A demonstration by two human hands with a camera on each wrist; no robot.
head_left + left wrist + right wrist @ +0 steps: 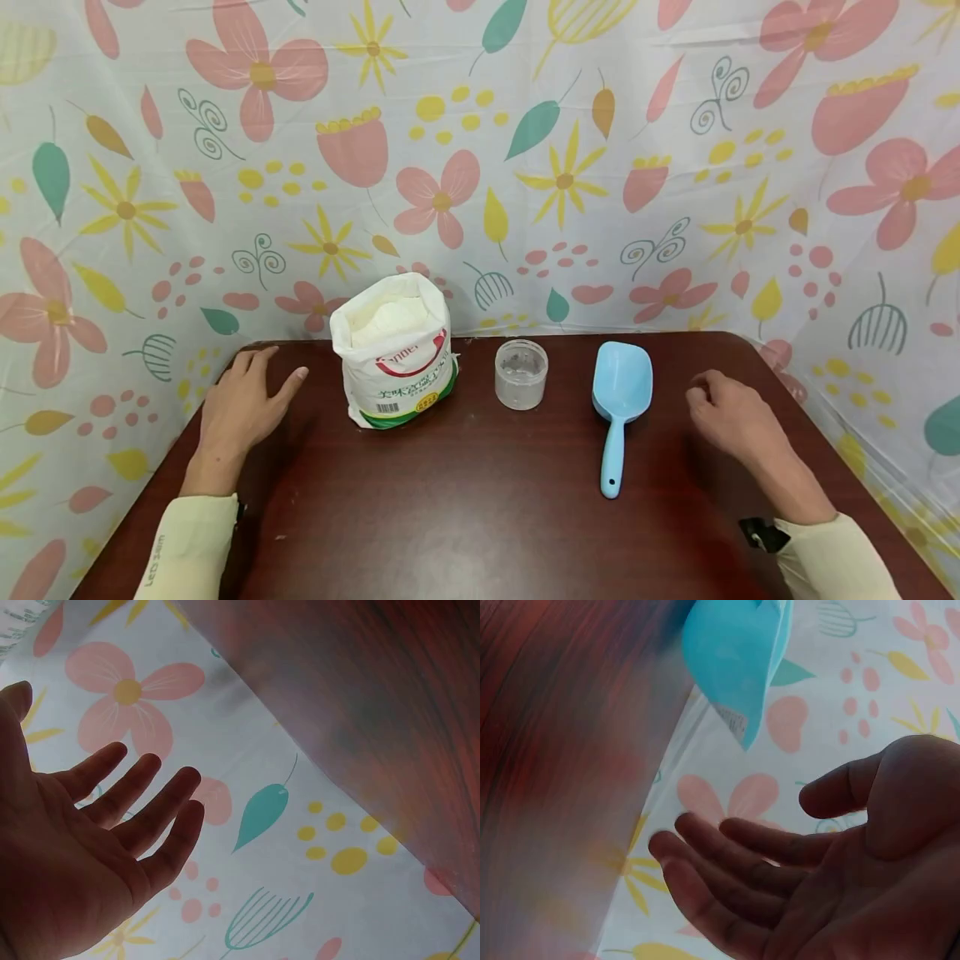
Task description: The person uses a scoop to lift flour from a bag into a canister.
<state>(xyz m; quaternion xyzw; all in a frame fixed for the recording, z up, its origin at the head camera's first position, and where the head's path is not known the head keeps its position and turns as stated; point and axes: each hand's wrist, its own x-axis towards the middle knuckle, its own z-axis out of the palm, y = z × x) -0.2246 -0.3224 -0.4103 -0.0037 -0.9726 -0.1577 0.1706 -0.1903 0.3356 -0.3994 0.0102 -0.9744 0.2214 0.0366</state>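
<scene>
Nearest, two pale sleeves (187,546) reach in over a dark reddish-brown table (450,525), the left one marked with small lettering; a black band (763,534) shows at the right wrist. A light blue scoop (623,379) lies on the table, its handle pointing toward the person and its bowl away. Near it, to its right, the right hand (738,421) is idle, fingers loosely bent. The left hand (243,404) is relaxed near the table's left edge, fingers loosely extended, thumb spread toward the bag; whether it touches the tabletop I cannot tell. Between scoop and bag stands a clear plastic cup (521,388), upright. The white bag (401,387), printed red and green, stands upright, pale powder (392,323) showing at its top. Behind everything hangs a flowered curtain (457,108).
</scene>
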